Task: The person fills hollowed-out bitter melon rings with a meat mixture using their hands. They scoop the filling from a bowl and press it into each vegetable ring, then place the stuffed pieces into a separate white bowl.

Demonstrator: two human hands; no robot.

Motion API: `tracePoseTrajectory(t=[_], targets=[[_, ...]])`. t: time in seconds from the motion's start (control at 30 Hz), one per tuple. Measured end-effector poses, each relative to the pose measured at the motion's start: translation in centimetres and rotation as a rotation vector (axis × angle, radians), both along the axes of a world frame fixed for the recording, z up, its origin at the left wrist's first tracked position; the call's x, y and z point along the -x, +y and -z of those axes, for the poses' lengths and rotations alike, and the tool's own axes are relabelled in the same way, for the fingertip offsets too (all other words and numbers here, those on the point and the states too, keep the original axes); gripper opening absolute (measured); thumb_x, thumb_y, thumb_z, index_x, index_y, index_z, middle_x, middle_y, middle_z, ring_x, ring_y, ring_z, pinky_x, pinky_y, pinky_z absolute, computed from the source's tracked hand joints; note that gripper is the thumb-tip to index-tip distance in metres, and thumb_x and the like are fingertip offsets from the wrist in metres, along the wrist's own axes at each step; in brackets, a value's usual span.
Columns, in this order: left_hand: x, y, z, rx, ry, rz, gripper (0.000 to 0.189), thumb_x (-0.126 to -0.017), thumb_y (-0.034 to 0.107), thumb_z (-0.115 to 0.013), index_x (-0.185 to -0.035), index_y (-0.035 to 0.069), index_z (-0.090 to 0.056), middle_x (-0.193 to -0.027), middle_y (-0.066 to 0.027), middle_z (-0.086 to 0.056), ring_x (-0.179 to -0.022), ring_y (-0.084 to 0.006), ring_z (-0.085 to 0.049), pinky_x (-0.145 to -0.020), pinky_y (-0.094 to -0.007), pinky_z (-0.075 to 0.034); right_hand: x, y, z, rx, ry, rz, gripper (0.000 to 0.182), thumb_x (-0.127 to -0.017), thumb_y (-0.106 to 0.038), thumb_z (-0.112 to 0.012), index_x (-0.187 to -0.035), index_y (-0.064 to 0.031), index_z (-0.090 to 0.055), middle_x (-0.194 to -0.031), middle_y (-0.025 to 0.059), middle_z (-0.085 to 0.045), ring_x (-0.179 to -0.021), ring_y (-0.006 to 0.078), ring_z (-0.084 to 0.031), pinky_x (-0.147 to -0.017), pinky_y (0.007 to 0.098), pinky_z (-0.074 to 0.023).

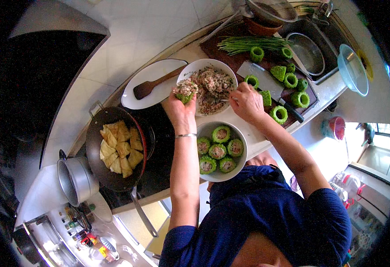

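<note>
My left hand (183, 111) holds a bitter melon ring (185, 97) heaped with minced meat filling (185, 87), just at the left rim of a white bowl (182, 74). More minced filling (211, 83) lies in that bowl. At its right rim, my right hand (247, 101) is closed on the handle of a metal utensil (225, 99), whose far end is in the filling. Nearer to me, a second white bowl (243, 163) holds several stuffed bitter melon rings (217, 151). Hollow bitter melon pieces (278, 114) stand on the dark cutting board (310, 100) at the right.
A cleaver (261, 78) and green chives or scallions (251, 44) lie on the board. Left are an oval plate (131, 96) with a wooden spatula (144, 89), a wok (96, 167) of browned folded pieces (119, 147) and a metal pot (78, 180). A sink (330, 71) is at right.
</note>
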State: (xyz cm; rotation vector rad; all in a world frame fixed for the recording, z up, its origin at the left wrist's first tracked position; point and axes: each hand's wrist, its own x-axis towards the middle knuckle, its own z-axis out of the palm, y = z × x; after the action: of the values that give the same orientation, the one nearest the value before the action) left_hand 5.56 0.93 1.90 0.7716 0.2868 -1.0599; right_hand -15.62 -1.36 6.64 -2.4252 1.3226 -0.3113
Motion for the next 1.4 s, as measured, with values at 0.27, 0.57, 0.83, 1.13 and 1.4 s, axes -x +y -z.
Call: tracePoseTrajectory(t=[0.27, 0.57, 0.83, 1.13, 1.4], targets=[[4.5, 1.0, -4.9, 0.272, -0.265, 0.198, 0.035, -0.089, 0.027, -0.033, -0.111, 0.006, -0.050, -0.110, -0.0083, -0.054, -0.104, -0.0212, -0.050, -0.091, -0.0351, -0.037, -3.2, 2.0, -4.3, 0.298, -0.287, -0.235, 0.063, -0.063, -0.007, -0.057, -0.122, -0.0244, -0.046, -0.134, 0.0160, -0.029, -0.123, 0.0358, -0.026, -0.098, 0.0557, -0.0189], [4.1, 0.7, -2.6, 0.196, -0.273, 0.118, 0.032, -0.091, 0.025, -0.033, -0.106, 0.001, -0.050, -0.107, -0.0108, -0.053, -0.101, -0.0209, -0.051, -0.090, -0.0366, -0.039, -4.7, 1.0, -4.7, 0.182, -0.289, -0.221, 0.041, -0.061, -0.005, -0.054, -0.100, -0.0150, -0.062, -0.137, 0.0168, -0.023, -0.126, 0.0361, -0.021, -0.100, 0.0548, -0.0172], [4.8, -0.6, -1.2, 0.153, -0.188, 0.065, 0.026, -0.090, 0.022, -0.039, -0.101, 0.002, -0.050, -0.100, -0.0103, -0.055, -0.098, -0.0211, -0.052, -0.084, -0.0352, -0.042, -5.2, -1.8, -2.9, 0.109, -0.344, -0.276, 0.023, -0.059, -0.006, -0.053, -0.078, -0.0067, -0.066, -0.129, 0.0197, -0.036, -0.122, 0.0365, -0.029, -0.099, 0.0450, -0.0269], [5.7, -0.6, -3.4, 0.099, -0.016, 0.054, 0.033, -0.090, 0.026, -0.035, -0.109, 0.003, -0.050, -0.111, -0.0106, -0.054, -0.102, -0.0232, -0.051, -0.090, -0.0369, -0.040, -3.1, -0.8, -1.9, -0.145, -0.551, -0.104, 0.051, -0.063, -0.001, -0.051, -0.114, -0.0031, -0.050, -0.121, 0.0212, -0.042, -0.117, 0.0366, -0.035, -0.098, 0.0395, -0.0314], [5.1, -0.8, -0.2, 0.227, -0.216, 0.089, 0.033, -0.092, 0.029, -0.033, -0.109, 0.005, -0.048, -0.110, -0.0113, -0.052, -0.101, -0.0210, -0.052, -0.090, -0.0355, -0.040, -4.9, 1.0, -3.6, 0.238, -0.069, -0.160, 0.050, -0.064, -0.009, -0.056, -0.114, -0.0037, -0.049, -0.131, 0.0185, -0.029, -0.127, 0.0330, -0.020, -0.101, 0.0523, -0.0172]])
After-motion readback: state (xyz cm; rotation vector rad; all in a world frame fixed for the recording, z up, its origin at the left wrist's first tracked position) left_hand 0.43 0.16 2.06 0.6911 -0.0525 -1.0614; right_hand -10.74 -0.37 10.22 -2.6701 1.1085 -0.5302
